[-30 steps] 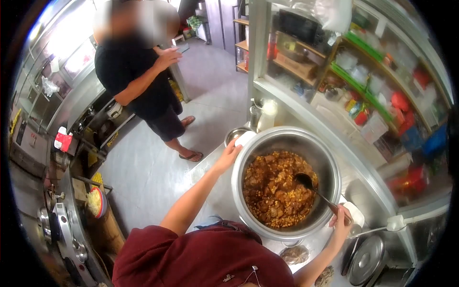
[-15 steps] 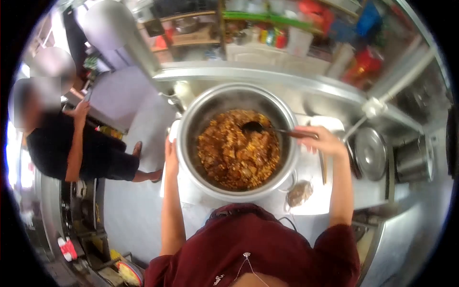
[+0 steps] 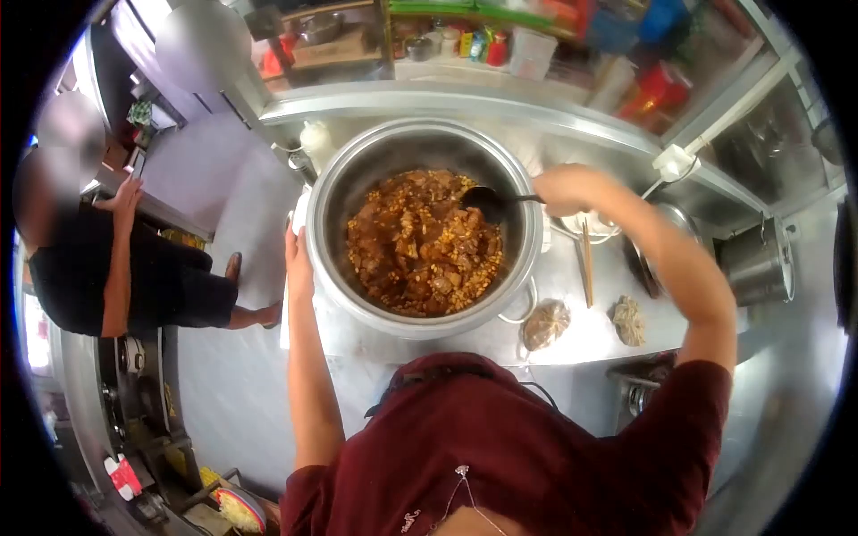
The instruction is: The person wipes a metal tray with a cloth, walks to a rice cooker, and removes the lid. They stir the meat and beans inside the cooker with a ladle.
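A large round metal pot (image 3: 326, 290) stands on the steel counter, filled with brown stewed chunks and yellow bean-like bits (image 3: 420, 246). At its right inner wall, a dark ladle (image 3: 487, 198) dips its bowl into the food. My right hand (image 3: 567, 189) is closed round the ladle's handle, above the right rim. On the pot's left side, my left hand (image 3: 298, 246) holds a pale cloth or pad (image 3: 300, 214) against the outer wall; its fingers are partly hidden.
Chopsticks (image 3: 587, 263), two tied bags (image 3: 546, 324) and a white dish (image 3: 597, 223) lie right of the pot. A tall steel pot (image 3: 758, 263) stands farther right. Bottles (image 3: 315, 138) stand behind left. Another person (image 3: 134, 268) stands at the left, holding a phone.
My right hand and forearm have risen, with the elbow farther out to the right. The ladle has turned and sits nearer the pot's right wall. The whole view has shifted slightly.
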Available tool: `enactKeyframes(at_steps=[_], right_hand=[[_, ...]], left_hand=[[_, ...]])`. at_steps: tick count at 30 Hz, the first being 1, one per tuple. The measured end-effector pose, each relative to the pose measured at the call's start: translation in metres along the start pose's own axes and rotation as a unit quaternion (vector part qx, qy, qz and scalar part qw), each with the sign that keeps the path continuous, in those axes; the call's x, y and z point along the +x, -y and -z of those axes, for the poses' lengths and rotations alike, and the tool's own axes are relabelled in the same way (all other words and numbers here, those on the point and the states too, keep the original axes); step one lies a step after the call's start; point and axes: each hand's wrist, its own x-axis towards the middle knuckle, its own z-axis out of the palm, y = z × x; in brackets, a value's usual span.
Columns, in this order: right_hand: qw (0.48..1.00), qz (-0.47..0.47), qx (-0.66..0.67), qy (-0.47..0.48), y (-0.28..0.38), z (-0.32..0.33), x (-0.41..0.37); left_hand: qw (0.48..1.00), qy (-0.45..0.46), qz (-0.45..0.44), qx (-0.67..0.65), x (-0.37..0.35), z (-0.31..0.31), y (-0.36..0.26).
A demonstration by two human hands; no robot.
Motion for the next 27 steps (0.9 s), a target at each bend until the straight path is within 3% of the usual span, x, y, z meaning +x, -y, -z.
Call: enactKeyframes(at_steps=[4, 7, 9, 13, 17, 21, 22, 27], right_hand=[[0.989, 0.020, 0.128, 0.072, -0.027, 0.001, -0.026], [0.982, 0.056, 0.177, 0.014, -0.033, -0.012, -0.056], [0.978, 0.161, 0.109, -0.072, -0.039, -0.032, -0.068], [0.996, 0.026, 0.067, -0.059, 0.007, -0.035, -0.109], [0.997, 0.054, 0.035, 0.034, 0.035, -0.036, -0.111], [0.960, 0.229, -0.018, -0.158, 0.053, -0.073, -0.106], [0.960, 0.238, -0.026, -0.148, 0.053, -0.068, -0.106], [0.983, 0.146, -0.031, -0.107, 0.037, -0.027, -0.128]], left_hand=[[0.999, -0.018, 0.027, -0.021, -0.002, -0.003, -0.002], [0.999, -0.007, 0.026, -0.023, -0.001, -0.004, -0.003], [0.999, -0.004, 0.021, -0.032, 0.002, -0.001, 0.003], [1.000, -0.007, 0.020, -0.016, 0.003, 0.000, 0.006], [0.999, -0.008, 0.028, -0.014, 0.002, 0.000, 0.002], [0.999, -0.001, 0.034, -0.024, 0.001, 0.000, 0.000], [0.999, 0.007, 0.034, -0.024, 0.002, 0.001, 0.001], [0.999, 0.003, 0.036, -0.012, 0.004, 0.004, 0.003]])
